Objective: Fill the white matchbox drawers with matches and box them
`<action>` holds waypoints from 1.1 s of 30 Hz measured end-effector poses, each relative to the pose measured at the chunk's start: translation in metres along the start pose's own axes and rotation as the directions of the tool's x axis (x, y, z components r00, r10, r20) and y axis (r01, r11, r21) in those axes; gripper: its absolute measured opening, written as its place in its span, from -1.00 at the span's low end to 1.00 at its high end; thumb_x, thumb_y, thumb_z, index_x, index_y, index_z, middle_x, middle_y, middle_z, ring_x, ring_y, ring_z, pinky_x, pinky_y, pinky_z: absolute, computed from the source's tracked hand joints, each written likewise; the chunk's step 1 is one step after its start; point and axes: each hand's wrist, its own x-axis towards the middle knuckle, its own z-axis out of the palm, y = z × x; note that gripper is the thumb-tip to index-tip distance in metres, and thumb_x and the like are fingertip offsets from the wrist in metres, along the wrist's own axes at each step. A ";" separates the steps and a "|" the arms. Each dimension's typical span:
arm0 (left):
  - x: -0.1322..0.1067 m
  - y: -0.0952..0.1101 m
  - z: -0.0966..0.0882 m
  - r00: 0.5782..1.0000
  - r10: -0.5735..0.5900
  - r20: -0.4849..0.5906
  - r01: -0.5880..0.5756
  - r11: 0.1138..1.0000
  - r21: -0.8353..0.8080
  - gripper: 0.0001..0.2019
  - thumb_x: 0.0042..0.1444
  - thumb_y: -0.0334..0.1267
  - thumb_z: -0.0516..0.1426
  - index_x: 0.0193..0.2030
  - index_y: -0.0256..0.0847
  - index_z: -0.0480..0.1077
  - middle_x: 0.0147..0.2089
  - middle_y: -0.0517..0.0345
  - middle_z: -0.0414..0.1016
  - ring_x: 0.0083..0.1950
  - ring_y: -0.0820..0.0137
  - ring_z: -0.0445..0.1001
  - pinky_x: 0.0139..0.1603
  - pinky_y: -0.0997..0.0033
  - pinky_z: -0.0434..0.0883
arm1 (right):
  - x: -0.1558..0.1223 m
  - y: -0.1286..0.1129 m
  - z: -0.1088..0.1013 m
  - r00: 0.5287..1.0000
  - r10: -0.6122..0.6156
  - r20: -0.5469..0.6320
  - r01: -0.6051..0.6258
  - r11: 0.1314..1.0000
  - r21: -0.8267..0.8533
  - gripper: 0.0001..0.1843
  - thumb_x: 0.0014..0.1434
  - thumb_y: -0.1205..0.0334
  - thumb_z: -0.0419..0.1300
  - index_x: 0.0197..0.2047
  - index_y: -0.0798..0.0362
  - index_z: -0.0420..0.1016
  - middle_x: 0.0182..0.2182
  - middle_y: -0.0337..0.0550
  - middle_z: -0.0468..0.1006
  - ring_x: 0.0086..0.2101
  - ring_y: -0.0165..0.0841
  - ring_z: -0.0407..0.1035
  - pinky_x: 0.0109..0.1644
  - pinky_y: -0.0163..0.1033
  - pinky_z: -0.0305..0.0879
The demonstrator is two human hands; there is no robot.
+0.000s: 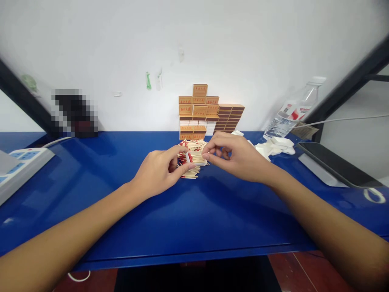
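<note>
Amid loose matches (191, 173), your left hand (156, 172) pinches a white tray (188, 157) of matchsticks (198, 158); your right hand (238, 157) is at its right end, grip unclear. Filling seems underway; next calls for steadiness.

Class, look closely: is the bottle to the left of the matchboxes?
No, the bottle is to the right of the matchboxes.

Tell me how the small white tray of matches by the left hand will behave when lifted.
The white tray should be light, being small and thin-walled. Its walls may give under a firm pinch, since they look like thin card. Tilting it would probably spill the matches, as the top is open and they appear to lie loose.
</note>
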 end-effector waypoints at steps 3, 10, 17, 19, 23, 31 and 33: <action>0.001 0.000 0.000 0.999 0.001 -0.033 -0.002 1.000 -0.017 -0.65 0.34 -0.04 0.24 0.12 -0.22 0.47 -0.53 0.39 0.37 -0.57 0.52 0.29 -0.48 0.50 0.23 | 0.001 0.002 -0.001 0.998 0.050 -0.022 -0.050 0.999 -0.001 -0.81 0.32 0.05 0.28 -0.17 -0.01 0.60 -0.30 -0.13 0.52 -0.37 -0.33 0.34 -0.28 -0.18 0.26; 0.001 0.002 0.000 0.998 -0.037 -0.052 0.034 0.997 -0.073 -0.69 0.34 -0.06 0.24 0.10 -0.19 0.45 -0.54 0.43 0.35 -0.59 0.54 0.28 -0.47 0.50 0.23 | 0.001 0.007 -0.001 0.986 0.126 0.107 -0.144 0.974 0.177 -0.57 0.25 -0.16 0.34 -0.04 0.01 0.61 -0.35 -0.18 0.55 -0.38 -0.33 0.37 -0.34 -0.21 0.26; 0.001 0.001 0.000 0.997 -0.037 0.074 0.038 0.999 -0.017 -0.64 0.35 -0.04 0.22 0.12 -0.24 0.42 -0.56 0.42 0.36 -0.58 0.50 0.31 -0.49 0.48 0.19 | 0.000 0.009 -0.001 0.986 0.115 0.119 -0.131 0.981 0.140 -0.62 0.21 -0.11 0.39 -0.10 0.01 0.61 -0.33 -0.17 0.58 -0.40 -0.35 0.38 -0.33 -0.22 0.27; 0.001 -0.001 -0.001 0.994 -0.026 0.111 0.025 1.000 0.013 -0.64 0.34 -0.02 0.23 0.11 -0.23 0.43 -0.55 0.40 0.36 -0.58 0.49 0.30 -0.50 0.48 0.16 | 0.000 0.010 0.000 0.987 0.091 0.130 -0.106 0.988 0.116 -0.65 0.22 -0.10 0.38 -0.12 0.00 0.60 -0.32 -0.17 0.59 -0.39 -0.35 0.39 -0.31 -0.22 0.27; 0.003 -0.005 -0.005 0.995 -0.010 0.103 0.003 0.998 0.066 -0.66 0.32 -0.01 0.24 0.07 -0.22 0.49 -0.56 0.38 0.33 -0.58 0.50 0.28 -0.49 0.47 0.15 | 0.000 0.013 -0.001 0.988 0.089 0.123 -0.100 0.991 0.091 -0.62 0.26 -0.10 0.34 -0.02 0.00 0.60 -0.28 -0.15 0.63 -0.38 -0.33 0.41 -0.31 -0.21 0.27; 0.006 -0.004 -0.008 0.995 -0.039 0.089 0.034 0.997 0.065 -0.67 0.28 -0.03 0.28 -0.01 -0.25 0.52 -0.58 0.39 0.30 -0.58 0.52 0.26 -0.48 0.49 0.15 | 0.003 0.044 -0.016 0.934 0.334 0.126 -0.286 0.911 -0.298 -0.80 0.26 0.11 0.27 -0.30 0.04 0.61 -0.40 -0.13 0.63 -0.41 -0.29 0.43 -0.31 -0.20 0.23; 0.007 -0.003 -0.009 0.996 -0.058 0.067 0.054 0.997 0.055 -0.67 0.28 -0.03 0.28 -0.02 -0.26 0.52 -0.57 0.38 0.31 -0.58 0.52 0.26 -0.48 0.49 0.16 | 0.003 0.047 -0.016 0.911 0.341 0.232 -0.273 0.920 -0.282 -0.81 0.25 0.10 0.28 -0.25 0.03 0.64 -0.40 -0.15 0.62 -0.41 -0.31 0.43 -0.31 -0.21 0.24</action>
